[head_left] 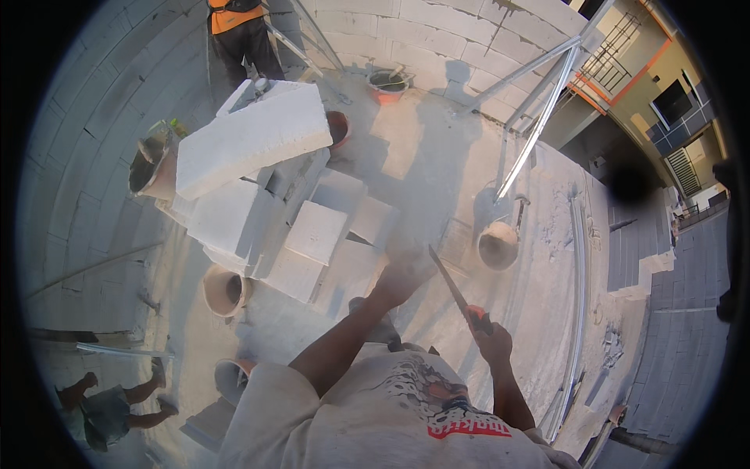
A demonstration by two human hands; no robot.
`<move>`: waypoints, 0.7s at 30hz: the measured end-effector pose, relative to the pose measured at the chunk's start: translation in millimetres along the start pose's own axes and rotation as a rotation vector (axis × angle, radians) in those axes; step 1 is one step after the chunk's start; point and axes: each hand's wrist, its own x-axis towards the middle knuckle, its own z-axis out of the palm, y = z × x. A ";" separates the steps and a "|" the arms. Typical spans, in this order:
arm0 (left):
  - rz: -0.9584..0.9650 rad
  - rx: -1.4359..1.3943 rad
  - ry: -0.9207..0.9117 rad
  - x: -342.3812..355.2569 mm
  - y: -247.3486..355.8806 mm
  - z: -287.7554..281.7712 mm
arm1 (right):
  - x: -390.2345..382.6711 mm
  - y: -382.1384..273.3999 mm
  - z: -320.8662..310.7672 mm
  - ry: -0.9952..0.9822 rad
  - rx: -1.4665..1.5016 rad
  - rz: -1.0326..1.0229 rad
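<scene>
White blocks (316, 231): several | buckets (498, 245): six | right hand (491, 336) grips saw (453, 285) | left hand (402, 275) blurred, grasp unclear

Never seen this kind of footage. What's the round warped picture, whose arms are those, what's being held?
It is one frame from a wide fisheye camera worn on a person's head, looking down, so straight edges bend near the rim. The two forearms from the bottom are the wearer's own. The right hand grips the red handle of a hand saw, blade pointing up and away. The left hand is blurred and reaches toward a pile of white building blocks; whether it touches them I cannot tell. Around the pile on the dusty concrete floor stand several buckets. Block walls curve round the area, metal poles lean at right, and another person in an orange vest stands at the top.
</scene>
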 end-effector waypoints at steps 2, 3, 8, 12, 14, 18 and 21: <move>-0.298 -0.321 0.126 32.5 -18.9 -26.4 | 36.0 25.4 3.2 0.082 0.153 -0.001; -0.400 -0.489 0.180 50.7 -28.5 -39.2 | 54.3 34.7 3.1 0.116 0.227 0.021; -0.512 -0.772 0.451 141.7 -57.2 -70.5 | 154.8 30.6 -24.5 0.050 0.626 0.165; -0.485 -0.915 0.536 213.0 -46.4 -107.0 | 232.4 -50.2 -64.1 0.002 0.905 0.104; -0.434 -0.967 0.594 247.8 -38.0 -128.3 | 269.9 -106.4 -81.5 0.065 0.960 -0.072; -0.387 -1.089 0.791 307.9 -47.5 -178.7 | 357.6 -217.1 -114.7 0.038 1.033 -0.346; -0.237 -1.139 1.001 340.2 -62.3 -202.1 | 454.0 -303.8 -136.3 -0.176 0.971 -0.440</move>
